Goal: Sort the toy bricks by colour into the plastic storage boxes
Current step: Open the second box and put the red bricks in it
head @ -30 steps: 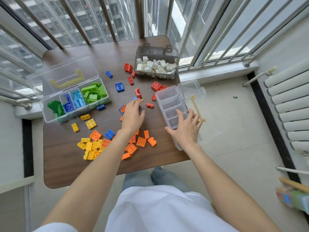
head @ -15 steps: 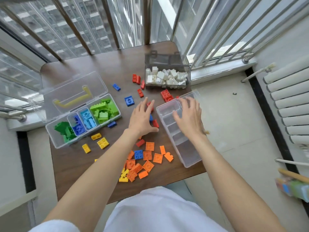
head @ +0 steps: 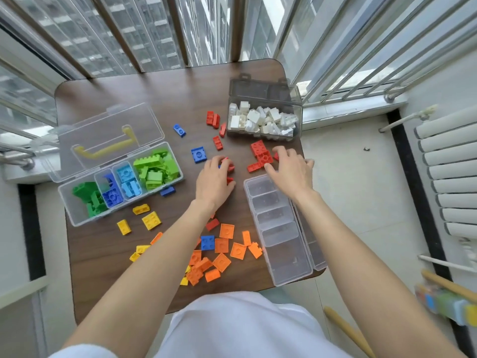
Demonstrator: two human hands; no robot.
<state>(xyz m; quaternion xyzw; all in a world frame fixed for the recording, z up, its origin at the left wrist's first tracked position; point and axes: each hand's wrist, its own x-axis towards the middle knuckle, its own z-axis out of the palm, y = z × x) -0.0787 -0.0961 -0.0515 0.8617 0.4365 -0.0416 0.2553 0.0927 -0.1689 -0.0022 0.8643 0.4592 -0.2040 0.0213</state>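
Reaching: your left hand (head: 215, 177) curls over red bricks (head: 261, 155), right hand (head: 291, 167) spread on them; empty box (head: 278, 228) long axis 11-to-5 o'clock.

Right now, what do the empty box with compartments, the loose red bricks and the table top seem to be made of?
Empty box: clear, slightly frosted hard plastic; the table shows through its walls.
Red bricks: probably moulded plastic, smooth and evenly coloured, with round studs.
Table top: dark wood grain, matt; whether solid wood or a printed laminate I cannot tell.
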